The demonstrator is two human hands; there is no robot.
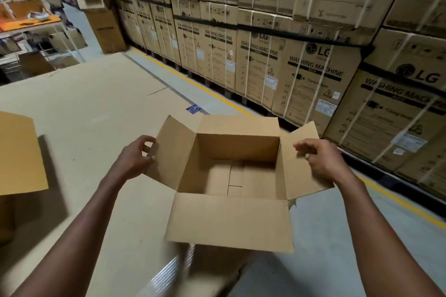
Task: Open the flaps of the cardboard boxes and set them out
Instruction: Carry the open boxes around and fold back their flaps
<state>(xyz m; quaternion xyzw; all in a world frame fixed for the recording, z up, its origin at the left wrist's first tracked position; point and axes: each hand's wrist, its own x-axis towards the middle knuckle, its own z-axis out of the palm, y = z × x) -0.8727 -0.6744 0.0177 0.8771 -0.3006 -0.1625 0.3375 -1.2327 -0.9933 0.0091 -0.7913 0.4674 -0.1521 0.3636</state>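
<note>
The open cardboard box (231,176) lies between both hands, long axis left-to-right: left hand (135,159) pinches the left flap (171,154); right hand (323,159) grips the right flap (301,176).

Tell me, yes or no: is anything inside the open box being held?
No: the open box shows only its bare cardboard bottom, with all four flaps folded outward.

stacked cartons (311,75): "lg" | "washing machine" | smaller print seemingly "clamp bottom"
</note>
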